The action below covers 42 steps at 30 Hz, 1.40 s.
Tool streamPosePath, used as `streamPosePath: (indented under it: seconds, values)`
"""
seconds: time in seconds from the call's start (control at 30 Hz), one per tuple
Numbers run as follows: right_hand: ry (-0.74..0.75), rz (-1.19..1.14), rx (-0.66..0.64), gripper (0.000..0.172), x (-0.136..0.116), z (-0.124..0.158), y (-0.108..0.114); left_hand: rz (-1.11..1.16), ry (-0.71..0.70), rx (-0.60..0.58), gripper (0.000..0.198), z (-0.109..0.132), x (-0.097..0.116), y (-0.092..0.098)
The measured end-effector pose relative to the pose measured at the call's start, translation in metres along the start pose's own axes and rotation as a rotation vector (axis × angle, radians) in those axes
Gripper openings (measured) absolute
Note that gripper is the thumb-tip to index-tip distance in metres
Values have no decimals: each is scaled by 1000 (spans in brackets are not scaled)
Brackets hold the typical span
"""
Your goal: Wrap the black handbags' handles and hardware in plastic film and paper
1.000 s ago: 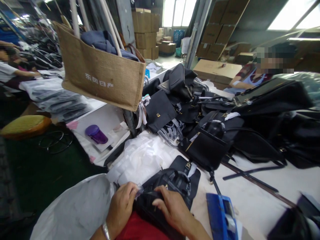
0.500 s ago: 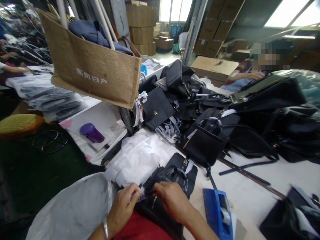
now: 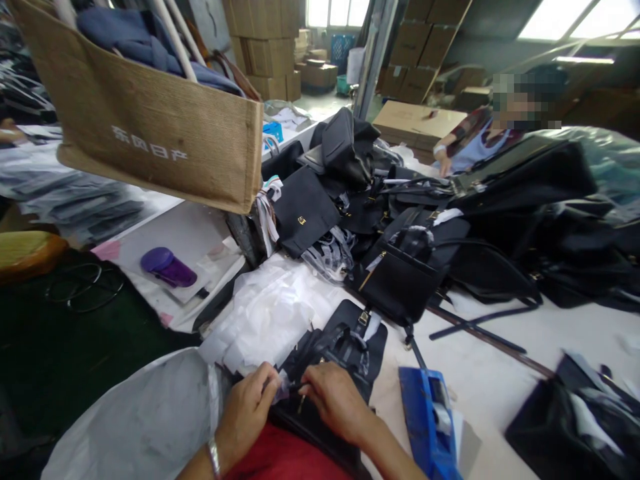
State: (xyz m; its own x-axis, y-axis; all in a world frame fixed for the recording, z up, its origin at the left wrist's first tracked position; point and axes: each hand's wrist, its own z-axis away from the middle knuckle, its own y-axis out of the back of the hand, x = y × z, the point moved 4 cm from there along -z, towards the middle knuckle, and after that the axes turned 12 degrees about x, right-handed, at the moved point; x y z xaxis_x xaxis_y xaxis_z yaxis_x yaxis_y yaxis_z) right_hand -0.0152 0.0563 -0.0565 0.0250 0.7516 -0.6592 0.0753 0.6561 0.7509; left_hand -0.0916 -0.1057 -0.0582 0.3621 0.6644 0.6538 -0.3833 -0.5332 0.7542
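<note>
A black leather bag (image 3: 333,433) with gold-coloured zips and a buckle lies on the table in front of me, its near side against my red clothing. My left hand (image 3: 250,403) is closed in a pinch on a scrap of clear plastic wrap (image 3: 284,387) at the bag's left side. Just right of it, my right hand (image 3: 336,401) is closed with bent fingers around a thin black strap (image 3: 296,387), partly hidden by the fingers. Plastic wrapping also covers the bag's handle (image 3: 367,353).
White wrapping sheets (image 3: 270,307) lie beyond my left hand; a blue tape dispenser (image 3: 427,420) stands at right. Black bags (image 3: 405,280) are heaped behind. A tan tote (image 3: 165,120) hangs upper left above a purple cup (image 3: 170,267). A white sack (image 3: 135,413) is at lower left. A co-worker (image 3: 480,133) is across.
The view has shifted slightly, so surroundings appear further left. My hands keep nearly the same hold at the bag. The co-worker's hand has come down towards the table.
</note>
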Motion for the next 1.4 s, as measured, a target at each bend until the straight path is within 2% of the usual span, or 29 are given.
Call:
streamPosePath:
  seconds: [0.13, 0.23, 0.3, 0.43, 0.5, 0.57, 0.67, 0.7, 0.77, 0.8, 0.9, 1.03, 1.2, 1.4]
  values:
    - [-30, -26, 14, 8, 2, 3, -18, -72, -82, -21, 24, -1, 0, -15]
    - [-100, -33, 57, 14, 20, 9, -21, -142, -103, -11, 24, -3, -10, -22]
    - [-144, 7, 75, 10, 32, 12, -24, -187, -115, 4, 23, -5, -13, -26]
    - [-70, 19, 58, 9, 35, 15, -27, -193, -177, 8, 22, -8, -6, -39]
    - [-77, 32, 103, 13, 34, 12, -15, -186, -206, 2, 22, -10, -1, -42]
    - [-108, 105, 203, 19, 36, 6, 7, -195, -227, 17, 22, -12, 2, -40]
    - [15, 243, 282, 26, 34, -9, 40, -206, -256, 26, 22, -14, 4, -33]
    - [85, 264, 259, 29, 34, -14, 46, -209, -261, 23, 22, -15, 4, -31]
    - [165, 272, 160, 22, 35, -20, 47, -211, -260, 21, 23, -16, 6, -29]
    - [169, 263, 103, 18, 37, -22, 42, -209, -252, 27, 23, -16, 7, -29]
    - [149, 212, -9, 18, 37, -21, 21, -173, -228, 27, 24, -18, 12, -34]
    - [196, 168, -29, 15, 34, -17, 4, -132, -209, -16, 25, -22, 12, -43]
    - [81, 216, -12, 20, 62, -14, 13, -133, -137, -30, 22, -30, 4, -44]
    - [140, 161, -36, 18, 59, -12, -3, -146, -207, -86, 22, -37, 8, -59]
